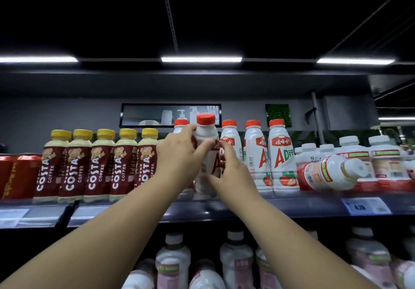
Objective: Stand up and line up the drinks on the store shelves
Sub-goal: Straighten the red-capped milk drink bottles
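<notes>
While both arms reach up to the top shelf, here is how it stands:

Held bottle: a white, red-capped AD bottle stands upright at the near edge of the shelf, between the Costa row and the other white bottles.
Left hand: the left hand has its grip wrapped around the bottle's upper body, thumb across the front label.
Right hand: the right hand closes its grip on the bottle's lower right side, fingers on the label.
Left of it: five yellow-capped Costa coffee bottles stand in a neat line, red cans further left.
Right of it: three AD bottles stand upright, side by side.
Far right: one white-capped bottle lies toppled, cap pointing right, in front of upright ones.
Lower shelf: blurred pale bottles.
</notes>
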